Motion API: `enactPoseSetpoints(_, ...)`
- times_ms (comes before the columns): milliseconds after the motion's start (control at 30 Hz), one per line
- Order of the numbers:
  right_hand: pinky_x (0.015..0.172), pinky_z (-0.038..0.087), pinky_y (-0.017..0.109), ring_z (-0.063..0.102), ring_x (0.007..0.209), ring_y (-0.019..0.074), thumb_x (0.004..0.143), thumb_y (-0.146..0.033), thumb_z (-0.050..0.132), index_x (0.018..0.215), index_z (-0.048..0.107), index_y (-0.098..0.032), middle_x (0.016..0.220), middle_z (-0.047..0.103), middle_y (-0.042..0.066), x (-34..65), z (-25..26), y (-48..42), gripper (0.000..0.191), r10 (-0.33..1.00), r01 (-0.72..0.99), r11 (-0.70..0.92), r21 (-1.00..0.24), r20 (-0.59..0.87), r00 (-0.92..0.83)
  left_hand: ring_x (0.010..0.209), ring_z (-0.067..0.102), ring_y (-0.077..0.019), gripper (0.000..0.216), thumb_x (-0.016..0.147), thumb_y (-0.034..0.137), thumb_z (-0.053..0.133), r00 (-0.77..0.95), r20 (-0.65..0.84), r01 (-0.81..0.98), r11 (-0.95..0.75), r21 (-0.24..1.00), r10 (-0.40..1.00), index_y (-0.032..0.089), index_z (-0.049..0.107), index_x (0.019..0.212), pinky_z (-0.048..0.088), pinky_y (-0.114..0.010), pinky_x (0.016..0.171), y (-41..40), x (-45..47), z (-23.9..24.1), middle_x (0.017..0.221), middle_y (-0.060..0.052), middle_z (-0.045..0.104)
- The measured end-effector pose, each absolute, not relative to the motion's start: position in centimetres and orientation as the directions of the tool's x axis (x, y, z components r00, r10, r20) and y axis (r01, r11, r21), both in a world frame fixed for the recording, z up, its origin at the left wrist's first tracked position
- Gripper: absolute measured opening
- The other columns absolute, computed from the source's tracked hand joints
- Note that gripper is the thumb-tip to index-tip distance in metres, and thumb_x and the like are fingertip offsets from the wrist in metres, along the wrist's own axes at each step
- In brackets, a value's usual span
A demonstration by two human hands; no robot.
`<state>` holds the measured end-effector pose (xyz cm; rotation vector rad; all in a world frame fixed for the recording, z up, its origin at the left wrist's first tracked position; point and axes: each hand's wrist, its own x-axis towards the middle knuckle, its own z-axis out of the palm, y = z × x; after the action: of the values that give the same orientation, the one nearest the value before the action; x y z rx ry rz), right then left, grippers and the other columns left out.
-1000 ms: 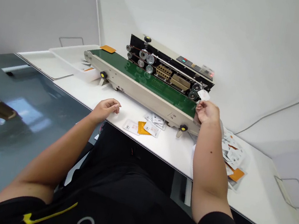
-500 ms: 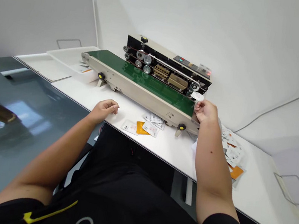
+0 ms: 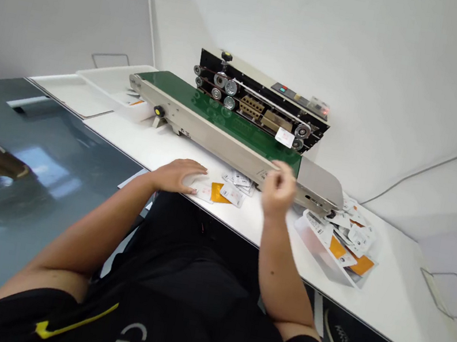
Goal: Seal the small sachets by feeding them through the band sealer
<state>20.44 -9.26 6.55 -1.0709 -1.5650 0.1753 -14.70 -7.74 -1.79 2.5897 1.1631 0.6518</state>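
Apparently one white packet (image 3: 285, 137) is in at the rollers (image 3: 303, 131); loose packets (image 3: 233, 195), filled bin (image 3: 316, 246) remain. Left hand (image 3: 179, 176) spread beside loose packets; right hand (image 3: 279, 190) curled, blurred, can't tell if empty.

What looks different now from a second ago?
The right hand let go of a white packet, now farther left beside the metal rollers, and drew back toward the person. The left hand moved right, to another packet. An orange one vanished from the belt's left end. The orange packet on the table stayed put.
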Motion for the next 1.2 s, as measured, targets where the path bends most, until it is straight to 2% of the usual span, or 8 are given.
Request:
enactPoseSetpoints(67,0.102,0.054,0.044,0.067,0.106,0.0254,0.098,-0.037,0.058,0.131,0.07,-0.022,0.114,0.074,0.009,16.8,3.4,-11.3,0.038,0.713,0.529,0.689,-0.495,0.595,-0.371,0.151,0.048,-0.0377,0.085,0.082,0.071,0.076,0.657,0.232,0.659,-0.696,0.286,0.717,0.025,0.06,0.152,0.033,-0.05,0.128,-7.5,-14.5,-2.0,0.161,-0.013,0.055)
enactPoseSetpoints(167,0.123,0.036,0.051,0.053,0.141,0.031,0.099,-0.045,0.064,0.146,0.064,-0.023,0.15,0.063,0.012,13.1,-0.2,-12.1,0.053,0.719,0.607,0.695,-0.384,0.352,-0.6,0.155,0.042,-0.0378,0.085,0.083,0.075,0.074,0.704,0.155,0.661,-0.719,0.216,0.693,0.03,0.059,0.153,0.028,-0.052,0.131,-7.5,-14.5,-2.1,0.167,-0.01,0.047)
enactPoseSetpoints(333,0.132,0.013,0.061,0.038,0.156,0.0333,0.102,-0.057,0.057,0.16,0.049,-0.021,0.166,0.047,0.013,12.0,-2.0,-11.4,0.069,0.772,0.705,0.628,-0.33,0.147,-0.619,0.157,0.04,-0.0384,0.093,0.077,0.074,0.08,0.706,0.12,0.665,-0.712,0.227,0.698,0.033,0.055,0.157,0.024,-0.054,0.132,-7.8,-14.7,-1.7,0.169,-0.008,0.043)
enactPoseSetpoints(500,0.132,0.007,0.065,0.027,0.162,0.0358,0.103,-0.056,0.056,0.152,0.059,-0.027,0.168,0.047,0.009,12.4,-1.8,-11.6,0.057,0.786,0.727,0.616,-0.304,0.166,-0.596,0.147,0.055,-0.0328,0.053,0.092,0.06,0.072,0.684,0.236,0.574,-0.709,0.409,0.69,0.029,0.076,0.135,0.034,-0.051,0.128,-7.8,-14.7,-1.7,0.149,-0.009,0.066)
enactPoseSetpoints(633,0.132,0.012,0.062,0.036,0.156,0.0319,0.106,-0.026,0.051,0.128,0.076,-0.028,0.154,0.062,0.004,12.7,-2.2,-11.4,0.033,0.778,0.712,0.628,-0.313,0.277,-0.564,0.103,0.076,-0.0246,0.036,0.092,0.054,0.071,0.406,0.389,0.493,-0.557,0.668,0.827,0.022,0.085,0.099,0.057,-0.034,0.097,-8.4,-14.9,-2.0,0.107,-0.01,0.082)
enactPoseSetpoints(867,0.125,0.035,0.055,0.046,0.14,0.0326,0.1,-0.025,0.057,0.114,0.081,-0.022,0.134,0.071,0.009,13.1,-3.2,-10.7,0.028,0.775,0.654,0.622,-0.43,0.454,-0.439,0.057,0.054,-0.0148,0.029,0.085,0.046,0.069,-0.316,0.327,0.302,-0.232,0.925,0.891,0.018,0.073,0.08,0.043,-0.027,0.057,-9.3,-15.1,-1.6,0.06,-0.001,0.06)
enactPoseSetpoints(1067,0.123,0.039,0.054,0.048,0.137,0.0326,0.099,-0.029,0.057,0.116,0.08,-0.022,0.131,0.07,0.01,13.2,-3.4,-10.8,0.03,0.755,0.61,0.648,-0.457,0.493,-0.433,0.052,0.046,-0.0124,0.029,0.081,0.047,0.071,-0.333,0.24,0.16,-0.196,0.967,0.912,0.018,0.071,0.083,0.036,-0.025,0.052,-9.0,-14.8,-1.7,0.061,0.001,0.057)
enactPoseSetpoints(1200,0.123,0.04,0.052,0.05,0.136,0.0306,0.1,-0.031,0.055,0.141,0.067,-0.02,0.137,0.067,0.012,13.4,-3.1,-11.1,0.045,0.737,0.554,0.674,-0.489,0.506,-0.448,0.052,0.047,-0.0121,0.033,0.079,0.049,0.075,-0.242,0.247,0.199,-0.201,0.959,0.938,0.016,0.073,0.082,0.037,-0.025,0.052,-9.0,-15.1,-1.9,0.058,0.001,0.056)
